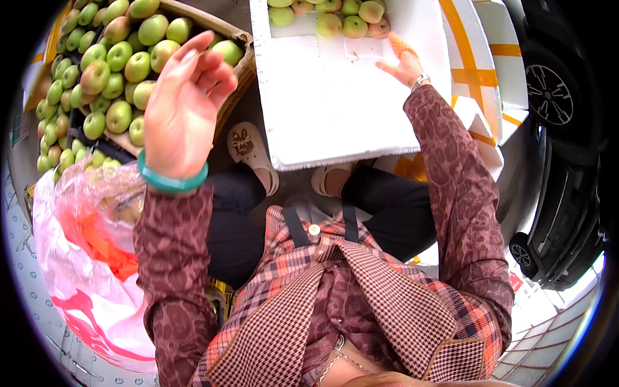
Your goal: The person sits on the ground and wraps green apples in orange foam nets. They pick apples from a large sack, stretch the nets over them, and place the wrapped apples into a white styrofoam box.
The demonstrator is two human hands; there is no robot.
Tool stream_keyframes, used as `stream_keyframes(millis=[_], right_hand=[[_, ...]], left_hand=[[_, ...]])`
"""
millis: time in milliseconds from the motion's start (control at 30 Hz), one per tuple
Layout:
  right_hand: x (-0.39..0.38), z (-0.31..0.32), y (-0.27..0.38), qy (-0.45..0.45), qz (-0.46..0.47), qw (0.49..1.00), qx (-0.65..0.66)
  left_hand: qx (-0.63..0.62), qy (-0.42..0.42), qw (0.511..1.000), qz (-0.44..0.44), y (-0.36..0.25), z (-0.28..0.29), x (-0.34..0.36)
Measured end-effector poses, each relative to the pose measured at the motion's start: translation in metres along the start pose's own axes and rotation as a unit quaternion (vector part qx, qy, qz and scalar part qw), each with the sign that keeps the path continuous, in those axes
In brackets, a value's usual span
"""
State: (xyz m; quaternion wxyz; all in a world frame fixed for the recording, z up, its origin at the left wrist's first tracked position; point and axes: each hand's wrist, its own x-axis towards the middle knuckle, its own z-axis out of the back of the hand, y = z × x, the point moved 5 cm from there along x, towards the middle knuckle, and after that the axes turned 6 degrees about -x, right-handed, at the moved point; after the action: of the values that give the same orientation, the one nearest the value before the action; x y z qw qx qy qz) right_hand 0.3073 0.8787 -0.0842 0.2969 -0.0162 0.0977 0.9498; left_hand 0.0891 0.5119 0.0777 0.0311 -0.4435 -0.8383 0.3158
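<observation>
My left hand (184, 116), with a teal bangle at its wrist, hovers at the near right side of a cardboard box (222, 26) heaped with green and blush-red apples (118, 57). Its fingers curve loosely apart, and nothing shows in them. Inside a white foam box (309, 109) in front of me, my right hand (405, 63) has its fingers stretched out and its thumb apart. Those fingertips are close to a pinkish apple (379, 28) at the right end of a group of apples (329, 24); whether they touch it I cannot tell. Nothing is visible in this hand.
More foam boxes with orange tape (477, 77) stand to the right, with a dark car (561, 155) beyond. A pink and white plastic bag (97, 309) bulges at the lower left. My shoes (251, 151) are on the floor just before the foam box.
</observation>
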Motion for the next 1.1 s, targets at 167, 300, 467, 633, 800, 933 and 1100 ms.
stream_keyframes(millis=[167,300,467,633,800,933,1100], right_hand=[[0.102,-0.025,-0.009,0.158,-0.058,0.965,-0.201],[0.152,-0.061,-0.020,0.187,-0.061,0.951,-0.237],[0.152,-0.051,-0.002,0.081,-0.097,0.933,-0.338],[0.134,-0.074,-0.036,0.078,-0.167,0.973,-0.135],[0.071,-0.080,-0.001,0.107,-0.149,0.945,0.272],[0.018,-0.019,0.108,0.123,-0.044,0.829,0.544],[-0.046,0.093,0.238,0.061,0.217,0.823,0.522]], left_hand=[[-0.002,-0.063,0.997,0.044,0.009,-0.004,0.005],[0.021,-0.052,0.994,0.093,0.012,-0.010,0.015],[-0.027,-0.086,0.992,0.090,0.017,-0.004,0.021],[0.034,-0.071,0.988,0.133,0.024,-0.004,0.026],[0.068,-0.068,0.990,0.105,0.029,0.001,0.020],[0.108,-0.104,0.984,0.101,0.048,-0.003,0.006],[0.115,-0.026,0.989,0.086,0.057,-0.020,-0.008]])
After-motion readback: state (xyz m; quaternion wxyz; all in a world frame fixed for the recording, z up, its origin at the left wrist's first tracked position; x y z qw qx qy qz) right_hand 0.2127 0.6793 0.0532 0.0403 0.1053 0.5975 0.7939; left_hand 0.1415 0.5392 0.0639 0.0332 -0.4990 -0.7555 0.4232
